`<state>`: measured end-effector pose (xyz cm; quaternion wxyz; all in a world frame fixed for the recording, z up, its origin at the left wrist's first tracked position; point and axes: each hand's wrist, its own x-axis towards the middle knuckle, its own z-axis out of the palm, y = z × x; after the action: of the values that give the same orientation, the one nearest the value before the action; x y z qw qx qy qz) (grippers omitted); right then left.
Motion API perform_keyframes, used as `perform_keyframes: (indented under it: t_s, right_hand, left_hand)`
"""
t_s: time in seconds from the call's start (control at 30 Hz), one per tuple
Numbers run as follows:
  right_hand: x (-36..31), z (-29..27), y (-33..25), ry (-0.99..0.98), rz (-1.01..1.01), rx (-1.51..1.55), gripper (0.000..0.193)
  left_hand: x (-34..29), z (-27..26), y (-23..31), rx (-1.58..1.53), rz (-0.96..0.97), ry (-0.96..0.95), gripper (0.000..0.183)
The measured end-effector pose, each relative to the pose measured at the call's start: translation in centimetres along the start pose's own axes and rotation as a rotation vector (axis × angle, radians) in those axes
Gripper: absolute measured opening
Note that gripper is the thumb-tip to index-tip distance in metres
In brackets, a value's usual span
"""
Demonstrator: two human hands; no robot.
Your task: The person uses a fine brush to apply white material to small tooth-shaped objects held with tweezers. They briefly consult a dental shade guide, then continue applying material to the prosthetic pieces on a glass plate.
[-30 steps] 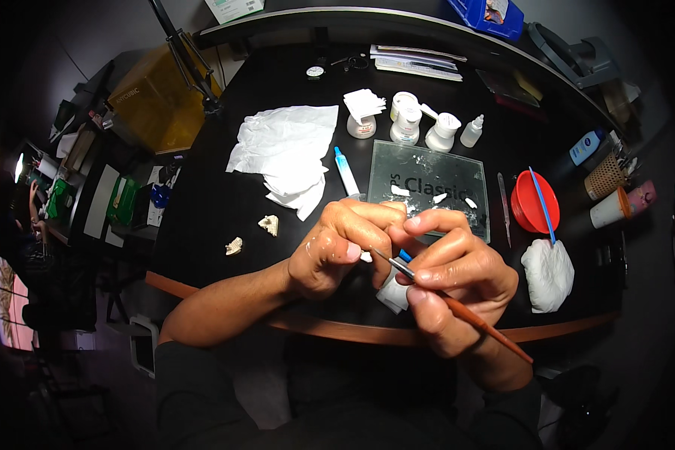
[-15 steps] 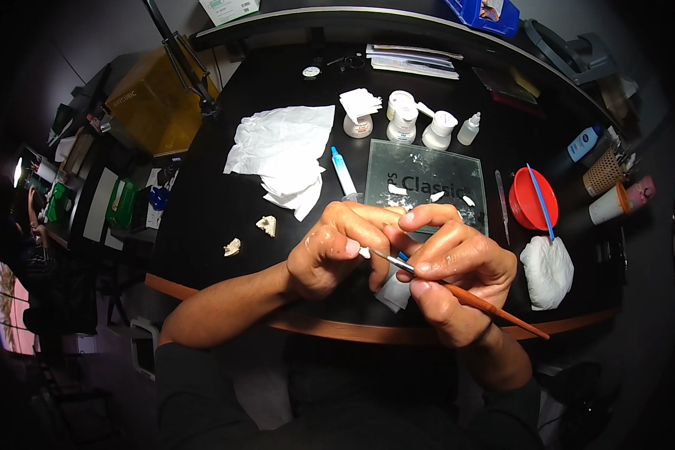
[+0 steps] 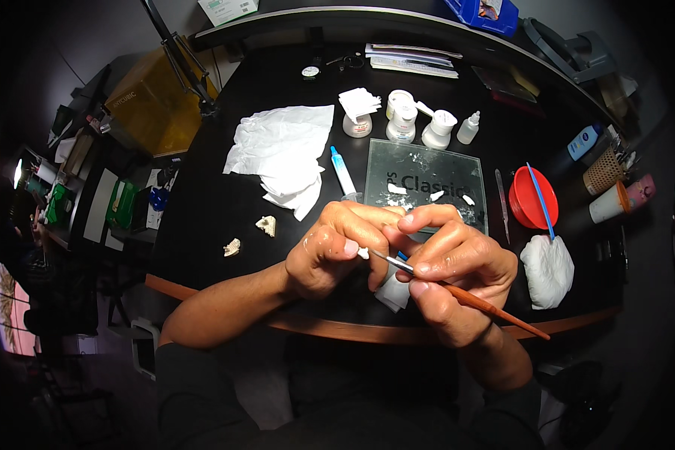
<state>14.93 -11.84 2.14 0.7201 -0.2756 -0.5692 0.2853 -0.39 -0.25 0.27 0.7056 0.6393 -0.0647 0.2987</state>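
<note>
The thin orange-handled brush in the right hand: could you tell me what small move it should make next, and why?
Probably a short stroke of the thin orange-handled brush across the small white piece. The right hand has its tip at that piece, pinched in the left hand above the black table.

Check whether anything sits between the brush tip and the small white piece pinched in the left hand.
Nothing visible does: the fine brush in the right hand meets the small white piece at the left hand fingertips.
</note>
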Motion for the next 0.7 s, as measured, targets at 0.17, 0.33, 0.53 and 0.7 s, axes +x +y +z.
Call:
perform_keyframes:
  t_s: [0.17, 0.33, 0.53, 0.7]
  right_hand:
    - [-0.08, -0.02, -0.11, 0.005, -0.001, -0.001, 0.023]
    - [-0.08, -0.03, 0.04, -0.019, -0.029, -0.028, 0.023]
    - [-0.12, 0.21, -0.14, 0.005, -0.039, -0.039, 0.024]
    - [-0.13, 0.38, -0.21, 0.033, -0.043, -0.050, 0.023]
  left_hand:
    - [0.12, 0.13, 0.04, 0.002, 0.004, -0.008, 0.055]
    - [0.34, -0.23, -0.32, 0.024, 0.073, -0.009, 0.056]
    - [0.24, -0.54, -0.33, 0.072, 0.070, -0.047, 0.055]
    - [0.19, -0.50, -0.27, 0.070, 0.055, -0.037, 0.055]
